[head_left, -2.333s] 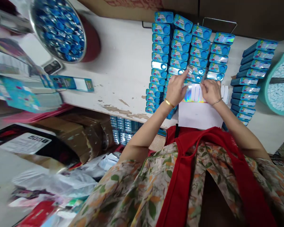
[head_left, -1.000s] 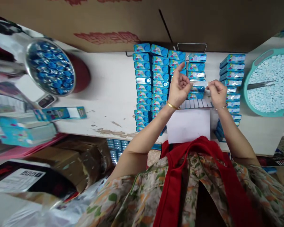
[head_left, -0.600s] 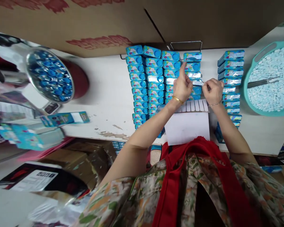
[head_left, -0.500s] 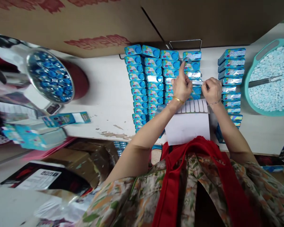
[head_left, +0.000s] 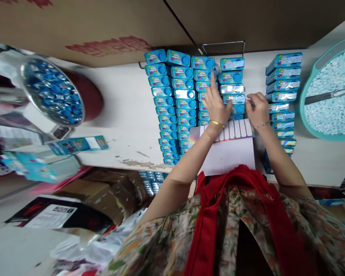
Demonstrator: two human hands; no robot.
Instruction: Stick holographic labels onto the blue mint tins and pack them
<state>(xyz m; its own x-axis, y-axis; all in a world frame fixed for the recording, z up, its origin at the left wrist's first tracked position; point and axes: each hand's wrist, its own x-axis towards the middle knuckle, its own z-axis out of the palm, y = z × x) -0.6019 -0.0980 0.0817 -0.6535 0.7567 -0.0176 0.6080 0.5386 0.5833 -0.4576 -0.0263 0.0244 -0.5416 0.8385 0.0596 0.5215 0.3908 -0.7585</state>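
Note:
My left hand lies over the small blue tins, index finger stretched out onto a tin in the third column and thumb apart, near the fourth column. A shiny sticker strip lies across a tin in that fourth column. At its right end, my right hand is closed in a pinch, with a small pale end at the fingertips. Below both hands is a sheet of narrow stickers, its lower part plain white; my left forearm covers its left side.
More tins with shiny strips stand in a column at right, beside a turquoise tub of pale blue pieces with a metal scoop. Left are a red pot of blue-wrapped items and flat blue boxes. A cardboard wall closes the back.
My left hand has moved left and its fingers have spread, away from the strip. The strip now lies along the tin. My right hand stays almost in place at its right end.

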